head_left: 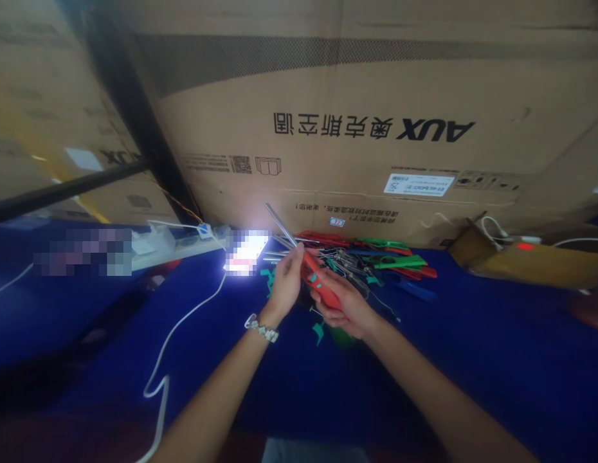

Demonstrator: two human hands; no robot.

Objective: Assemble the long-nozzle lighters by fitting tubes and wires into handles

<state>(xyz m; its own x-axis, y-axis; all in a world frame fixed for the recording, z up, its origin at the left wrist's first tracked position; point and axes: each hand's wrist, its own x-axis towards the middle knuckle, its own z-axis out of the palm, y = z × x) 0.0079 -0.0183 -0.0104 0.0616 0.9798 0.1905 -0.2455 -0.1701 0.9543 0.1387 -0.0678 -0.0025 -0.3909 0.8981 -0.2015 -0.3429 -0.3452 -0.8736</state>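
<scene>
My right hand (344, 302) is wrapped round a red handle piece (326, 292) with small teal parts on it. My left hand (287, 280) pinches a long metal rod (280, 224) near the upper end of the red piece. The rod points up and to the left. Behind and beside my hands lies a pile of metal parts (347, 265), with green handle pieces (400, 262) and more red ones at its back. A small teal piece (318, 332) rests on the blue cloth just below my hands.
A large cardboard box (352, 77) stands behind the blue-covered table (299, 399). At the left are a bright, blurred-out screen (245, 253), a power strip (183, 249) and a white cable (176, 331). An open brown carton (535, 262) sits at the right.
</scene>
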